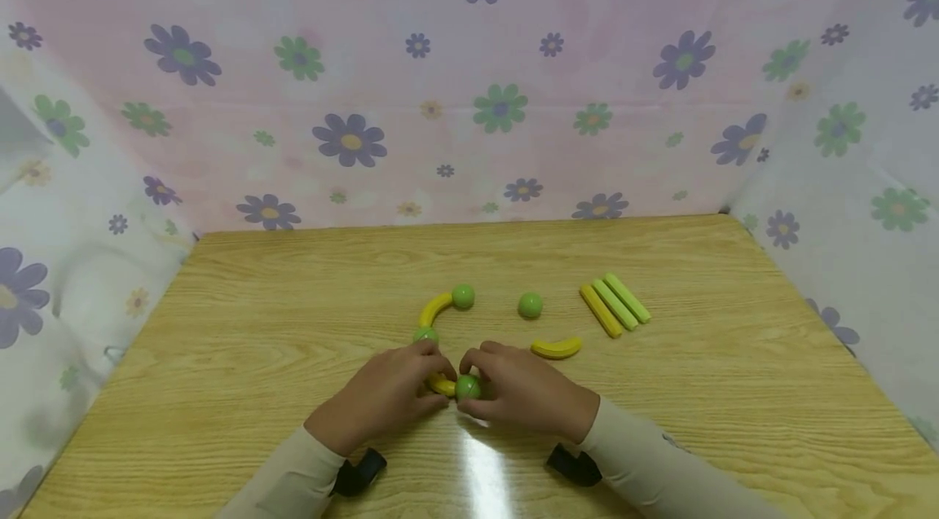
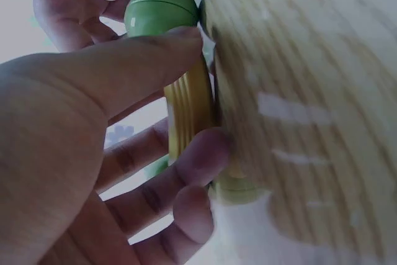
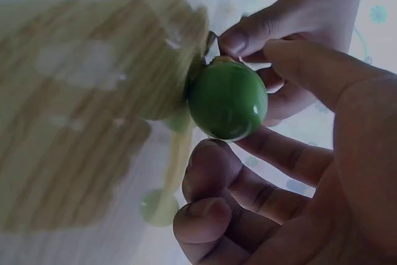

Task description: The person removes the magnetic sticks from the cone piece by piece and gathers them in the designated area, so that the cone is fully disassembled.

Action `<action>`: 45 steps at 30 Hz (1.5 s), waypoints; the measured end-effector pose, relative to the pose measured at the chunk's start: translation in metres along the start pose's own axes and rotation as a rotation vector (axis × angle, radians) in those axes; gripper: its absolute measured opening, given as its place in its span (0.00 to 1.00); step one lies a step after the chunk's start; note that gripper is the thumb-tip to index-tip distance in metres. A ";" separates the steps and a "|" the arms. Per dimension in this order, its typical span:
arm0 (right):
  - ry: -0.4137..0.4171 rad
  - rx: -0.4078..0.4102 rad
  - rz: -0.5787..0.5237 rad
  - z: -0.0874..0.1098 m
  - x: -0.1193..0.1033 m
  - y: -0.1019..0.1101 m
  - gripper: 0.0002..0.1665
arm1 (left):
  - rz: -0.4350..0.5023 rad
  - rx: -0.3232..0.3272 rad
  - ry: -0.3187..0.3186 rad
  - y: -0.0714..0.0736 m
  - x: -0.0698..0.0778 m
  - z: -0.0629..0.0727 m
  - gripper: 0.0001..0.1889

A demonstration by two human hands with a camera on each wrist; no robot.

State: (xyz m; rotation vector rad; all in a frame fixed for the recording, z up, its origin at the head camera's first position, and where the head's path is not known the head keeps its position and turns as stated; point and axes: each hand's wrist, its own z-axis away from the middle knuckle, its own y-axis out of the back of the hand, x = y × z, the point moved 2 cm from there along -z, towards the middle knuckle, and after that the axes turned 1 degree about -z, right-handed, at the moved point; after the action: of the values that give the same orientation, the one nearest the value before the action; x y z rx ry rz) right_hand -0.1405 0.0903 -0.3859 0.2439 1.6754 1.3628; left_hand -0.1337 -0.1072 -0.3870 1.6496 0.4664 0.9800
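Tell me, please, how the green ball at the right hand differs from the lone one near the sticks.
The gripped ball sits between the fingers of the right hand; the lone ball lies untouched on the table. The gripped ball meets the end of a curved yellow piece; the lone ball touches no piece. Both are green and round.

Head view: is looking forward and down from above, farthest off, covering the table (image 1: 293, 307) and flowered cloth (image 1: 440, 71). Left wrist view: is looking sideways, very near, past the left hand (image 1: 392, 389), table at frame right. Right wrist view: is looking equally near along the right hand (image 1: 528, 393), table at frame left. All three are sharing one green ball (image 1: 468, 389).
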 end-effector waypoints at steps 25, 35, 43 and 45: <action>0.071 0.098 -0.149 0.010 0.018 0.036 0.18 | 0.069 -0.017 -0.007 -0.002 -0.003 -0.003 0.09; 0.071 0.554 0.059 0.012 0.054 0.072 0.26 | 0.021 0.020 0.006 -0.003 -0.006 -0.001 0.11; -0.140 0.516 0.054 0.012 0.093 0.077 0.23 | 0.028 0.022 0.003 -0.003 -0.006 -0.001 0.11; -0.171 0.493 0.059 0.012 0.100 0.077 0.22 | 0.032 0.021 0.003 -0.003 -0.006 0.000 0.11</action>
State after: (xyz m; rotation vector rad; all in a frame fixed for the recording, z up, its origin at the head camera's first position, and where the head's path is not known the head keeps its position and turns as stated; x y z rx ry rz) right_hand -0.2160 0.1914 -0.3724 0.6771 1.8455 0.9199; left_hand -0.1370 -0.1106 -0.3923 1.6786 0.4551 1.0044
